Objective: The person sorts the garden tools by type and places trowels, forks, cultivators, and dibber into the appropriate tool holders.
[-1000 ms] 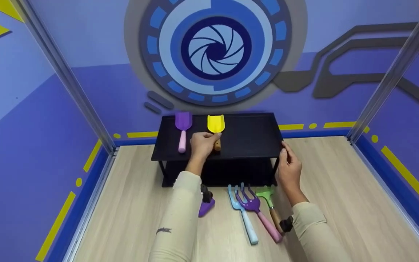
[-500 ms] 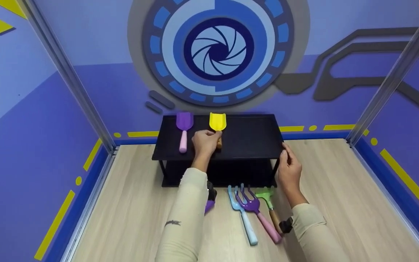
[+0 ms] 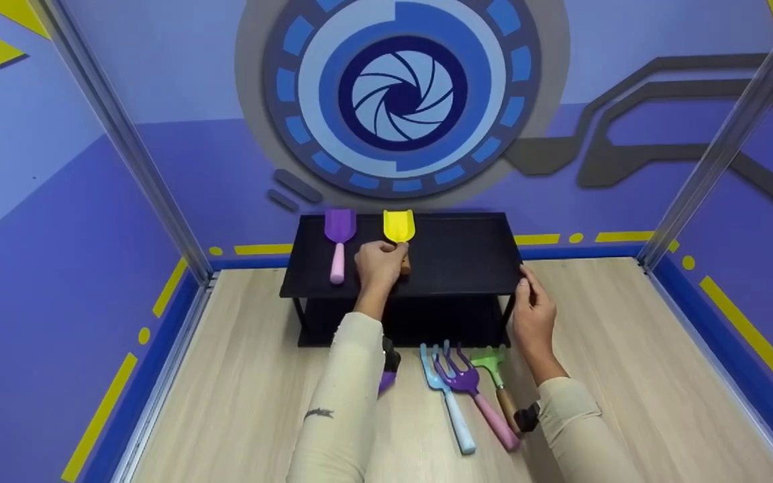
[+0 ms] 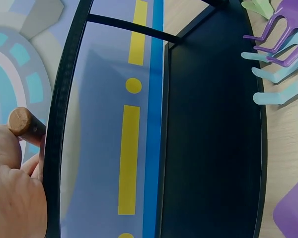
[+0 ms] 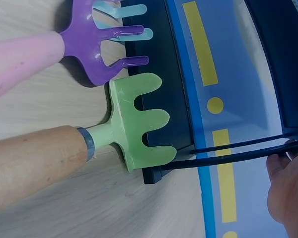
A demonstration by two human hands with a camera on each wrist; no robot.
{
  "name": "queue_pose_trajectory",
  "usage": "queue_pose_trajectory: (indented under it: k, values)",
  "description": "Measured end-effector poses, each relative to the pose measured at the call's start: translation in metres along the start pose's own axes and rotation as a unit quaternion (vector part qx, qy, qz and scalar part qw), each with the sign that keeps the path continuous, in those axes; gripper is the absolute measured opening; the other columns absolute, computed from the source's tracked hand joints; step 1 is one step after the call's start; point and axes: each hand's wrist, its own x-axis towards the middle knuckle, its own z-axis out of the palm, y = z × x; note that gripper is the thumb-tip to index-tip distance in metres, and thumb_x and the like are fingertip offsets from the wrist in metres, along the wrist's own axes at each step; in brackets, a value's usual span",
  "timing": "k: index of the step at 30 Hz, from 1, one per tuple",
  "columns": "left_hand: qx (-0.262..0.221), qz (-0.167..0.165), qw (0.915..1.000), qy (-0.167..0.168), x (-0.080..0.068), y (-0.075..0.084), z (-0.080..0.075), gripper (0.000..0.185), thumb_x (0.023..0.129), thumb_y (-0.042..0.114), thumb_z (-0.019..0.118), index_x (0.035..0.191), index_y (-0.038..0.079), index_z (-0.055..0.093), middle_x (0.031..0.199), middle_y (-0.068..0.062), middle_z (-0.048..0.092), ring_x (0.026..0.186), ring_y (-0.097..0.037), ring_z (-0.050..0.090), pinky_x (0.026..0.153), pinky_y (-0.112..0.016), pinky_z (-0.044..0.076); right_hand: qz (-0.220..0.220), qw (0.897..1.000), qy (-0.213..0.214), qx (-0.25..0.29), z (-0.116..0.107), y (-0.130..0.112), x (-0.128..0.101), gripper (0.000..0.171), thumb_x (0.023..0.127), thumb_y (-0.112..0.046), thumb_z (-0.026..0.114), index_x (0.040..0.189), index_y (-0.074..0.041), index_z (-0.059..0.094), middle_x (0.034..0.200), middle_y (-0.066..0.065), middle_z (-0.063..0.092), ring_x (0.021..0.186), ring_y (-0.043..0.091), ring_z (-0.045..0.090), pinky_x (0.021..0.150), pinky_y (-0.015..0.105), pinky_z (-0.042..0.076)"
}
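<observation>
A black two-tier shelf (image 3: pixel 467 255) stands against the back wall. On its top lie a purple scoop with a pink handle (image 3: pixel 339 243) and a yellow scoop (image 3: pixel 399 227) with a wooden handle (image 4: pixel 23 122). My left hand (image 3: pixel 378 263) grips that wooden handle. My right hand (image 3: pixel 531 303) holds the shelf's front right corner, its fingers at the top edge (image 5: pixel 288 188). On the floor in front lie a light blue fork (image 3: pixel 445 396), a purple fork with a pink handle (image 3: pixel 477 396) and a green rake with a wooden handle (image 3: pixel 496 376).
A purple piece (image 3: pixel 386 381) lies on the wooden floor under my left forearm. Metal frame posts (image 3: pixel 158 194) rise at both back corners. Blue walls enclose the floor on three sides. The shelf's lower tier (image 4: pixel 213 139) is dark.
My left hand has pushed the yellow scoop slightly further back on the shelf top. The right hand stays at the shelf corner.
</observation>
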Motion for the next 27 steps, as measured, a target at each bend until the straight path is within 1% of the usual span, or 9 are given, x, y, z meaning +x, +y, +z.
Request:
queue_pose_trajectory:
  k: [1, 3, 6, 8, 10, 13, 16, 19, 27]
  values:
    - [-0.002, -0.002, 1.0000, -0.004, 0.000, 0.000, 0.000, 0.022, 0.091, 0.034, 0.084, 0.086, 0.012, 0.084, 0.092, -0.004, 0.081, 0.095, -0.024, 0.073, 0.092, -0.040, 0.061, 0.000, 1.000, 0.000, -0.001, 0.000, 0.006, 0.002, 0.043, 0.115, -0.025, 0.047, 0.157, -0.015, 0.055, 0.166, 0.008, 0.051, 0.157, 0.026, 0.045, 0.128, 0.050, 0.038]
    - [-0.008, -0.007, 0.9999, -0.011, 0.000, -0.001, -0.001, 0.023, 0.092, 0.036, 0.084, 0.087, 0.013, 0.084, 0.092, -0.004, 0.081, 0.094, -0.023, 0.073, 0.091, -0.041, 0.061, 0.001, 1.000, 0.002, -0.006, 0.001, 0.016, 0.005, 0.044, 0.115, -0.027, 0.046, 0.157, -0.018, 0.054, 0.166, 0.005, 0.050, 0.157, 0.025, 0.045, 0.129, 0.051, 0.038]
    - [-0.010, -0.008, 0.9998, -0.016, 0.000, -0.001, -0.002, 0.025, 0.092, 0.037, 0.084, 0.087, 0.012, 0.084, 0.092, -0.004, 0.081, 0.093, -0.023, 0.072, 0.090, -0.040, 0.061, -0.001, 1.000, 0.006, -0.016, 0.002, 0.026, 0.009, 0.043, 0.116, -0.031, 0.045, 0.157, -0.023, 0.055, 0.166, 0.001, 0.051, 0.156, 0.022, 0.046, 0.128, 0.047, 0.040]
    - [-0.010, -0.006, 0.9998, -0.016, 0.001, -0.001, -0.003, 0.025, 0.092, 0.037, 0.084, 0.087, 0.012, 0.083, 0.092, -0.004, 0.080, 0.092, -0.023, 0.072, 0.089, -0.041, 0.061, -0.004, 1.000, 0.009, -0.021, 0.003, 0.029, 0.010, 0.043, 0.116, -0.032, 0.045, 0.156, -0.023, 0.056, 0.165, 0.000, 0.052, 0.155, 0.021, 0.047, 0.126, 0.039, 0.042]
    - [-0.008, -0.005, 0.9998, -0.016, 0.001, -0.001, -0.002, 0.026, 0.093, 0.037, 0.084, 0.088, 0.011, 0.083, 0.092, -0.004, 0.080, 0.093, -0.023, 0.072, 0.090, -0.040, 0.061, -0.006, 1.000, 0.012, -0.023, 0.003, 0.030, 0.011, 0.042, 0.116, -0.031, 0.046, 0.156, -0.024, 0.057, 0.164, 0.000, 0.053, 0.153, 0.021, 0.049, 0.121, 0.028, 0.044]
    - [-0.005, -0.006, 0.9998, -0.019, 0.001, -0.002, 0.000, 0.025, 0.093, 0.036, 0.083, 0.090, 0.011, 0.083, 0.094, -0.004, 0.080, 0.094, -0.023, 0.072, 0.090, -0.041, 0.061, -0.004, 1.000, 0.016, -0.018, 0.003, 0.030, 0.011, 0.042, 0.115, -0.028, 0.046, 0.155, -0.021, 0.057, 0.164, 0.003, 0.054, 0.152, 0.023, 0.050, 0.111, 0.011, 0.041]
    - [0.001, -0.003, 0.9998, -0.022, 0.001, -0.003, 0.001, 0.025, 0.093, 0.036, 0.083, 0.092, 0.011, 0.082, 0.096, -0.005, 0.081, 0.096, -0.023, 0.072, 0.092, -0.041, 0.061, -0.004, 1.000, 0.021, -0.013, 0.003, 0.030, 0.010, 0.042, 0.115, -0.027, 0.047, 0.155, -0.019, 0.057, 0.163, 0.006, 0.054, 0.150, 0.025, 0.051, 0.103, 0.002, 0.038]
    - [0.009, 0.009, 0.9997, -0.019, 0.001, -0.004, 0.002, 0.025, 0.093, 0.035, 0.083, 0.092, 0.010, 0.082, 0.097, -0.006, 0.081, 0.096, -0.025, 0.073, 0.092, -0.041, 0.060, -0.011, 1.000, 0.023, -0.011, 0.004, 0.030, 0.009, 0.042, 0.115, -0.028, 0.047, 0.155, -0.020, 0.058, 0.162, 0.005, 0.056, 0.148, 0.024, 0.053, 0.100, -0.001, 0.038]
    - [0.005, 0.025, 0.9996, -0.015, -0.002, -0.006, 0.001, 0.025, 0.094, 0.034, 0.082, 0.093, 0.009, 0.082, 0.096, -0.007, 0.082, 0.095, -0.026, 0.074, 0.090, -0.042, 0.061, -0.019, 0.999, 0.028, -0.013, 0.004, 0.026, 0.008, 0.041, 0.115, -0.030, 0.049, 0.153, -0.022, 0.060, 0.159, 0.001, 0.059, 0.148, 0.020, 0.054, 0.102, 0.000, 0.039]
